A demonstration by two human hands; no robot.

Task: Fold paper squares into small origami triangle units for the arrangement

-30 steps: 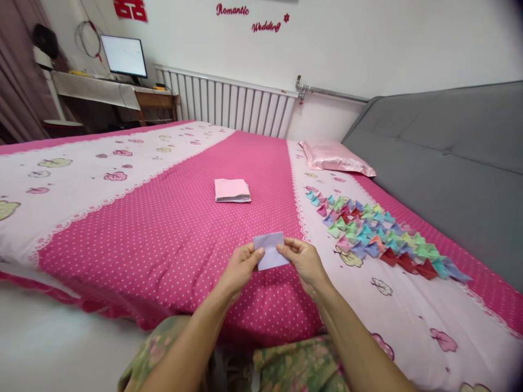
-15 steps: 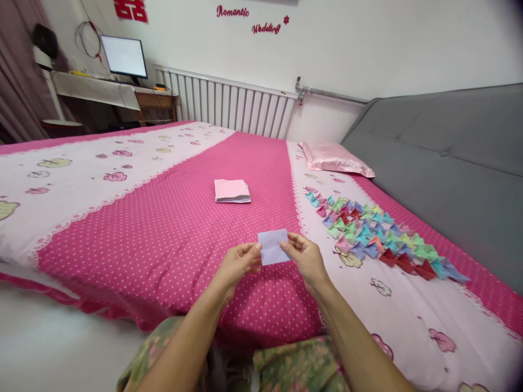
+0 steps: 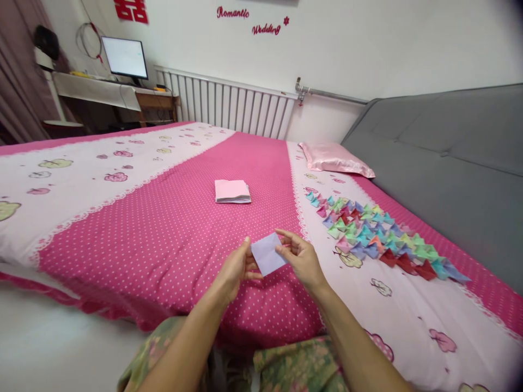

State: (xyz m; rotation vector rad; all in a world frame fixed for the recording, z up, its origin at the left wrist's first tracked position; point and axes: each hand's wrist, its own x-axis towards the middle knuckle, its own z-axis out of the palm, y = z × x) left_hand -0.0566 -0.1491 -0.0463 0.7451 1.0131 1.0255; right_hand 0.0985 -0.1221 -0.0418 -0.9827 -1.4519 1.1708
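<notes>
A small square of pale lilac paper [image 3: 266,257] with a faint crease is held above the near part of the bed, tilted with one corner up. My right hand [image 3: 303,260] pinches its right side between thumb and fingers. At the paper's left edge is my left hand [image 3: 236,272], its thumb raised off the sheet and its fingers apart, partly behind and below the paper. Farther back on the bed lies a stack of square paper [image 3: 231,189] with a pink sheet on top. To the right, several rows of small folded paper boats [image 3: 378,235] in many colours stand close together.
The bed [image 3: 134,234] has a pink dotted and white patterned cover. A pink pillow [image 3: 335,159] rests near the grey padded headboard [image 3: 445,158]. Beyond the bed are a white radiator [image 3: 229,103] and a desk with a monitor [image 3: 125,57]. My knees are at the bed's near edge.
The lilac paper has turned from level to tilted and shifted slightly left and down. My left thumb has come off the paper and lifted, while my right hand keeps its pinch.
</notes>
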